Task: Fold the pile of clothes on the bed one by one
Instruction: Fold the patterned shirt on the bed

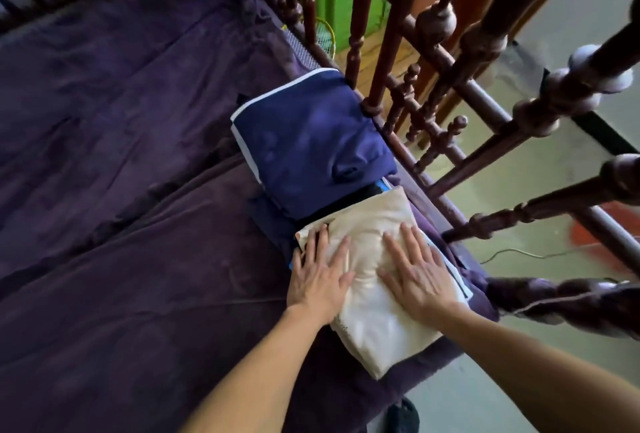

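A folded cream garment (377, 325) lies on the purple bed cover near the bed's right edge, on top of darker folded clothes whose blue and black edges peek out. My left hand (320, 278) lies flat on its left part with fingers straight and spread. My right hand (417, 271) presses flat on its right part. Just beyond it sits a folded navy garment with white trim (308, 148).
The purple bed cover (138, 190) stretches wide to the left. A dark turned-wood railing (450, 120) runs along the bed's right edge, close to the clothes. Beyond it are the pale floor (519, 197), a thin cable and a green door.
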`<state>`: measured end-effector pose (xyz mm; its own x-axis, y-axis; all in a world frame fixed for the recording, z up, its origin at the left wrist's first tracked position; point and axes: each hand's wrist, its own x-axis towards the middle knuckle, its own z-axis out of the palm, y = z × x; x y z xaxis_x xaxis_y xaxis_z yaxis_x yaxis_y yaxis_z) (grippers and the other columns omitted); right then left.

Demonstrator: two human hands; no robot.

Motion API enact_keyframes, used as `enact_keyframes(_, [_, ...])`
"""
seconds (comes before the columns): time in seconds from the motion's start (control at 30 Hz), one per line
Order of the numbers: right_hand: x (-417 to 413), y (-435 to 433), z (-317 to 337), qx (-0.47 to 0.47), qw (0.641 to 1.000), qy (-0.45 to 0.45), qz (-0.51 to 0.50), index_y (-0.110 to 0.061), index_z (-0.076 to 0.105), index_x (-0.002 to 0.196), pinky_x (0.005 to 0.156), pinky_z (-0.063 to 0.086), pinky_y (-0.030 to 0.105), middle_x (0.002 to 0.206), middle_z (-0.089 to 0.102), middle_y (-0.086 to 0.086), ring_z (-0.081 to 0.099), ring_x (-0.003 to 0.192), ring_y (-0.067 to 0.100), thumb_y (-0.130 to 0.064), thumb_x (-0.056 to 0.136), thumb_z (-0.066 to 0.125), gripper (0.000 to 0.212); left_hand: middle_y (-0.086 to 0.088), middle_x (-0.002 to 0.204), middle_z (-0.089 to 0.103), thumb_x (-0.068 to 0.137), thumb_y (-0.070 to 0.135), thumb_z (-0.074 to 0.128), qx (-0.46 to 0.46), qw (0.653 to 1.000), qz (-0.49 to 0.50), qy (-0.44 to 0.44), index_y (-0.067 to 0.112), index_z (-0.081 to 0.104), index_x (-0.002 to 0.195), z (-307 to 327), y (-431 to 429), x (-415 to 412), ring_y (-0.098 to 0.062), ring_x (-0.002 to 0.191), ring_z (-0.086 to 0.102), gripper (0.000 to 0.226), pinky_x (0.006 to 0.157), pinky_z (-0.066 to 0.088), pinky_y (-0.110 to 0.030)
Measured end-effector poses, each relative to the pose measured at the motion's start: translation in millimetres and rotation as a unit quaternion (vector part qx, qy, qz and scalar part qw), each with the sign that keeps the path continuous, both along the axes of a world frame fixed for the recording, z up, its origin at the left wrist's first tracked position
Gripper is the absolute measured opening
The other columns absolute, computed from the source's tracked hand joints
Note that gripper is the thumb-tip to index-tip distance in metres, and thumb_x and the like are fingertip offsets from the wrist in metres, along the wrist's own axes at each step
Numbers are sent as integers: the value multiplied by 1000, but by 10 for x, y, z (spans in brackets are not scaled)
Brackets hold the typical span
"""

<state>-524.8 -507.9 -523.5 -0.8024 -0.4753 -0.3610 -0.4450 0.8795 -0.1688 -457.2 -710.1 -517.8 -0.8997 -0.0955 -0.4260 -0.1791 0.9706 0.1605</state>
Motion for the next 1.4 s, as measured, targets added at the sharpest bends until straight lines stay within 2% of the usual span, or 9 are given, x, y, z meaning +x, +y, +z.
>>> enact_keyframes(0.1, [16,33,175,26,999,-15,15,-35,-1,153,119,13,42,162,-1,6,0,149,25,-61,96,21,66,-13,160,-1,99,35,31,-14,999,30,-9,31,9,150,303,86,149,-30,147,0,55,115,12,-50])
enact_keyframes(0.17, [61,73,345,44,998,-35,26,-28,15,151,115,23,43,159,13,8,14,146,29,-52,97,34,62,-12,156,15,98,28,36,-20,998,53,-27,25,25,145,517,158,380,-31,142,17,49,111,22,-46])
enact_keyframes(0.27, [222,169,613,60,995,-55,58,-21,42,135,104,38,40,137,42,8,39,130,29,-38,95,44,44,-7,134,47,97,30,37,-4,993,98,-71,20,45,129,824,297,903,-27,123,43,34,102,33,-42])
enact_keyframes(0.37, [556,270,839,82,988,-72,109,-19,53,122,96,44,38,123,54,7,51,118,27,-38,96,42,34,-5,122,57,97,32,39,20,985,149,-84,19,51,117,1019,495,1622,-28,113,54,27,93,40,-40])
enact_keyframes(0.6, [1467,-111,1415,35,960,-34,275,-22,58,114,84,46,35,116,63,10,59,106,31,-44,94,45,33,-6,115,64,94,33,42,14,962,272,-34,19,55,108,1383,629,3296,-29,108,59,24,83,47,-36])
enact_keyframes(0.73, [2092,-667,1798,-3,925,4,379,-21,58,112,75,46,35,114,64,7,61,103,31,-43,95,45,31,-2,115,65,94,35,43,-18,934,356,18,24,57,117,1638,460,4118,-24,109,59,28,82,47,-32])
enact_keyframes(0.9, [3025,-1400,2125,-30,883,36,468,-20,59,111,81,47,36,116,64,9,60,106,31,-39,94,45,29,0,118,64,94,35,44,-58,895,441,42,25,57,117,1868,169,5129,-23,112,58,28,87,46,-34])
enact_keyframes(1.17, [4842,-2803,2339,-22,828,54,557,-22,58,112,71,42,34,115,63,7,60,104,31,-39,95,43,29,1,114,65,93,36,45,-90,841,529,67,24,58,113,2155,-571,7203,-22,109,60,26,87,46,-31])
enact_keyframes(1.4, [6208,-3689,2394,-46,809,32,585,-26,60,113,81,49,36,116,64,5,61,104,30,-41,94,44,29,-2,109,67,93,36,47,-98,805,583,44,23,57,114,2387,-1299,8634,-22,104,62,27,85,46,-31])
